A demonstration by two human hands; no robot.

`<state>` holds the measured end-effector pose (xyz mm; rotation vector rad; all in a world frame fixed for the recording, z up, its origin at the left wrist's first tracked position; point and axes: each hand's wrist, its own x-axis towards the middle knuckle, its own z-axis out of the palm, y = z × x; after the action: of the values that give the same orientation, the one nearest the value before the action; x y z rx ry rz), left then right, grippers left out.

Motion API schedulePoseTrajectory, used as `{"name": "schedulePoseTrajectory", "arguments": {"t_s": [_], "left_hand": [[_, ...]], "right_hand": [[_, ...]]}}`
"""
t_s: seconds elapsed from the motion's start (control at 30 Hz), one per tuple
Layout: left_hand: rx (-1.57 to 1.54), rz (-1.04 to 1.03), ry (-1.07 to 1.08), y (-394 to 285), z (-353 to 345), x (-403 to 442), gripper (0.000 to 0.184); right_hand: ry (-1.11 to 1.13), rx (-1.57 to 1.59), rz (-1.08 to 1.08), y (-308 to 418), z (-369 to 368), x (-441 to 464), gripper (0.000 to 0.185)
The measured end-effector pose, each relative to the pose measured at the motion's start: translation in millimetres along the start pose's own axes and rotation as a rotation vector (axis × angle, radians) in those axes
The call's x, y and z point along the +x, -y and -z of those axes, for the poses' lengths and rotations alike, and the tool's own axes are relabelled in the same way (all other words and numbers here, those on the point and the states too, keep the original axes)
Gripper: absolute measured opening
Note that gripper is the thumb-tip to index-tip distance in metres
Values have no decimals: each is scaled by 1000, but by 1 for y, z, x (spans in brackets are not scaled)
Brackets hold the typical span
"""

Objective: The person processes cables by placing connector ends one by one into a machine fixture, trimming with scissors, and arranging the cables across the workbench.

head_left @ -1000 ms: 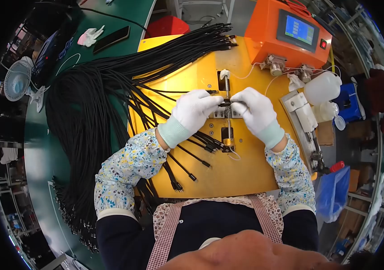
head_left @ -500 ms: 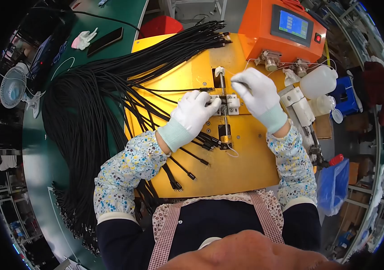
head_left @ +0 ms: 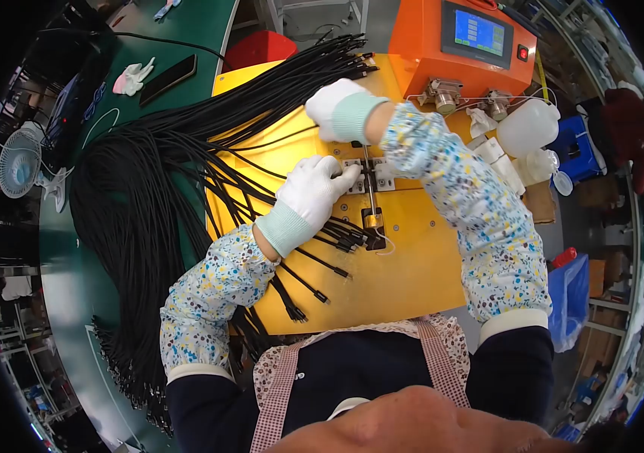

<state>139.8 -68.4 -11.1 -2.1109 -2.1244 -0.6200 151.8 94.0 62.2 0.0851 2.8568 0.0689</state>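
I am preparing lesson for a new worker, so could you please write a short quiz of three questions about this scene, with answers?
1. Which grip is nearer to the pale blocks, the left or the right?
2. True or false: the orange machine has a lit screen.
3. Fill in: the black cables lie across the green table and the ____ board.

Key: 1. The left grip. 2. True. 3. Yellow.

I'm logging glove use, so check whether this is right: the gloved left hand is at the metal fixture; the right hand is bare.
Not quite: the head view shows the right hand gloved in white too. The gloved left hand is at the metal fixture.
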Motion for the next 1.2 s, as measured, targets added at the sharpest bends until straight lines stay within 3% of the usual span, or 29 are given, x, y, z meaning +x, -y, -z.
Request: {"name": "schedulePoseTrajectory", "arguments": {"t_s": [0.37,0.5,0.6,0.77,0.9,1.0,1.03,1.1,1.2], "left_hand": [[9,-37,-63,2,-1,0,38],[36,-5,-7,7,-1,0,28],[29,-90,-154,8,1,4,27],[6,-188,-189,15,1,6,37],[-4,-113,-165,6,3,0,27],[-268,-205,-221,4,20,-13,22],[-205,-200,-17,3,30,-25,23],[-288,-293,-79,14,3,-51,21],[-233,-187,-8,0,3,-71,21]], "right_hand": [[-573,54,15,1,-12,-66,15],[-510,80,-118,2,-15,-70,15],[-519,121,-159,-2,-22,-69,17],[-551,156,-178,-4,-28,-68,19],[-674,335,-76,-12,-38,-72,14],[-806,477,112,-12,-47,-68,9],[-760,533,94,-12,-49,-67,9],[-729,589,94,-6,-45,-71,7],[-775,572,204,-2,-43,-74,6]]}}
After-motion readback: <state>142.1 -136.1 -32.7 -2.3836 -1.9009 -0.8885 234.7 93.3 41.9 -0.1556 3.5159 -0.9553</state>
